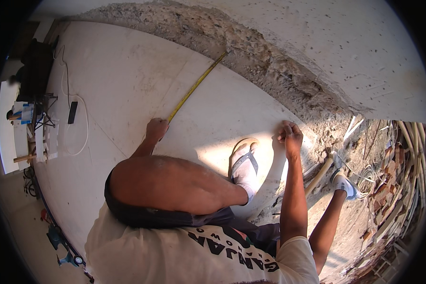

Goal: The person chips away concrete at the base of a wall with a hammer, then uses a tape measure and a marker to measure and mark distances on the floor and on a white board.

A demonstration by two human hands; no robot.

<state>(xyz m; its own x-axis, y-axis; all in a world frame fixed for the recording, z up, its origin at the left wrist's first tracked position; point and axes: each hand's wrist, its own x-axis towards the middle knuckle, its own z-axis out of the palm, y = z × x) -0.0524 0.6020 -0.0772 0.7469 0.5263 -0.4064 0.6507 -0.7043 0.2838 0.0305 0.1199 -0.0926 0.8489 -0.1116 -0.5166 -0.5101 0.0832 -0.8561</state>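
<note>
My left hand [157, 128] is closed on a tape measure, its case mostly hidden in my fingers. The yellow blade [194, 89] runs diagonally up the pale flat floor surface [109, 66] to the broken, rubble-filled edge [251, 52]. On the right, my right hand [291, 135] hovers at or just over that surface near its edge, fingers curled and pinched; what they hold, if anything, is too small to make out. My sandalled foot [244, 168] rests between my hands, below the blade.
A wooden-handled tool [319, 175] lies by my other foot [344, 187], beside coiled cable [367, 177]. Conduit pipes [412, 156] and rubble line the right. A black power strip [72, 112], cords and dark equipment [35, 71] are at left. A wall [341, 47] rises beyond the trench.
</note>
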